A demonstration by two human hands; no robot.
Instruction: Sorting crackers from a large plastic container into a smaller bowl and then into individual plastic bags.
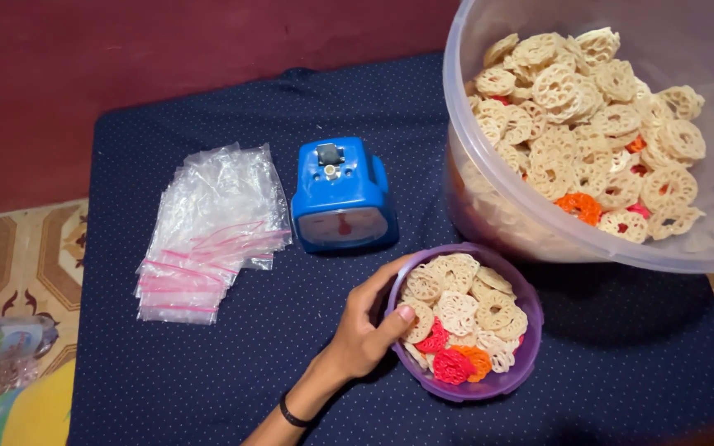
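Left hand (365, 330) grasping purple bowl (522, 363) rim; right hand out of view.
Bowl holds lattice crackers (464, 310), resting on dotted navy cloth (233, 372). Adjacent: large clear tub (489, 215) of crackers, blue scale (342, 198), stacked zip bags (208, 231).

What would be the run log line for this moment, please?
left hand: grips rim of purple bowl of ring crackers | right hand: not in view | nearby: blue scale, zip bags, big tub
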